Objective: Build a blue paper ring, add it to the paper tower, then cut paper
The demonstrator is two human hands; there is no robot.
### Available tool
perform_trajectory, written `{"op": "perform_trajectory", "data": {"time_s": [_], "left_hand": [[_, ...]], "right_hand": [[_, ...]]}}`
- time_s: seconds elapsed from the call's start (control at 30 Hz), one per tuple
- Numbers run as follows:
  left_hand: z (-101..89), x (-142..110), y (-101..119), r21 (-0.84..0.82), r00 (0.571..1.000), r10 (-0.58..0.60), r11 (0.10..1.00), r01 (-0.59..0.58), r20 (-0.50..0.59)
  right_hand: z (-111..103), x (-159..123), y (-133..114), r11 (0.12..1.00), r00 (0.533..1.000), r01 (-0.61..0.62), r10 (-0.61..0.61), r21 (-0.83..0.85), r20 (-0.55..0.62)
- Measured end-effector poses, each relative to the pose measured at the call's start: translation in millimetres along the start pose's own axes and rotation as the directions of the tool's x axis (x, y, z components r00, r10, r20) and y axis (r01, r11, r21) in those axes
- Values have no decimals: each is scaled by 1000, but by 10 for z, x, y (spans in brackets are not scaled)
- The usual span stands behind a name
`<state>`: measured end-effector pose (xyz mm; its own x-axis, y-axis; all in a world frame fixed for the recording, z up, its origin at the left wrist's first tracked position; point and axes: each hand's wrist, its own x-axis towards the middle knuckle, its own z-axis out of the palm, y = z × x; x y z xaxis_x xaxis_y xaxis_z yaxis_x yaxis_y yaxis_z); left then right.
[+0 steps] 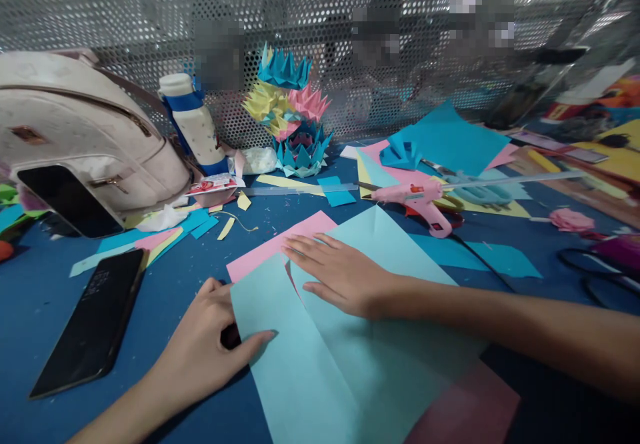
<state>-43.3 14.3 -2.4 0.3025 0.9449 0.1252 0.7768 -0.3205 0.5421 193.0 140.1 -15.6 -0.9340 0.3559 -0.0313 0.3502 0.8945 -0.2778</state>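
Light blue paper (300,377) lies before me, with a narrow gap running down from its upper left where two parts meet. Its left edge is pinched by my left hand (213,327), thumb on top and the other fingers underneath, partly hidden. My right hand (345,277) rests flat on the paper, fingers stretched toward the top of the gap. A pink sheet (260,251) shows from beneath at the upper left and again at the lower right. Beyond the paper lies a pink glue gun (417,201), its black cord trailing right.
At left are a dark phone (93,324), another phone (70,201) leaning on a pale backpack (75,131), and a white bottle (195,124). Folded-paper flowers (290,111) stand by the perforated metal screen (320,4). Light blue scissors (480,187), paper scraps and a pink paper rose (573,219) lie rightward.
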Motion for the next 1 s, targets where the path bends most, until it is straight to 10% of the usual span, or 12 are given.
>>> {"op": "perform_trajectory", "data": {"time_s": [0.8,1.0], "left_hand": [[-20,-29,10,46,996,66,997,-69,58],[42,-62,-54,-72,996,-54,996,49,-67]], "right_hand": [[25,-9,7,999,999,11,-9,52,-36],[-72,-9,14,997,996,26,-19,76,-82]]}}
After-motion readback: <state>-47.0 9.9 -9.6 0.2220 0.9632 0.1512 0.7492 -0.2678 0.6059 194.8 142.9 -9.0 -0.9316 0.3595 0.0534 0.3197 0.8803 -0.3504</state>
